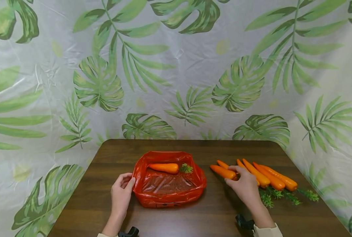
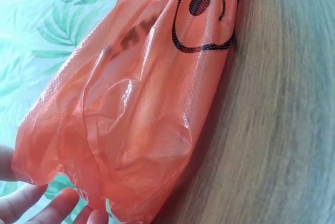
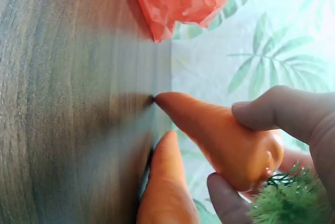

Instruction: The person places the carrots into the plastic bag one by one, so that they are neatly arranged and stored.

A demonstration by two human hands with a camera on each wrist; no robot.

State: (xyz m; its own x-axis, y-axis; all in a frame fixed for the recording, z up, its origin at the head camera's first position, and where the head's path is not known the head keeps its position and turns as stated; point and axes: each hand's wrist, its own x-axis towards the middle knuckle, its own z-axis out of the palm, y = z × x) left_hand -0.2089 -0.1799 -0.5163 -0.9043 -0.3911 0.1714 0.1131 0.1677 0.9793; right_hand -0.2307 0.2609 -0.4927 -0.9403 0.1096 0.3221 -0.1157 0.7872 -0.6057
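Note:
A red plastic bag (image 1: 176,200) lies on the table with its mouth spread wide. Inside it is an orange carrot (image 1: 165,168) with a frilly green top (image 1: 186,168). My left hand (image 1: 120,196) holds the bag's left rim between thumb and fingers; the left wrist view shows the bag's crumpled side (image 2: 131,114) with black print. To the right of the bag, my right hand (image 1: 247,187) grips another carrot (image 1: 223,172) near its thick end. In the right wrist view this carrot (image 3: 214,132) is tilted, its tip at the tabletop, and its green top (image 3: 290,198) hangs by the fingers.
Several more carrots (image 1: 272,179) lie side by side at the table's right, their green tops (image 1: 291,197) toward the near side. One carrot (image 3: 167,187) lies close beside the held one. Behind the brown table (image 1: 193,222) hangs a leaf-patterned sheet (image 1: 190,75).

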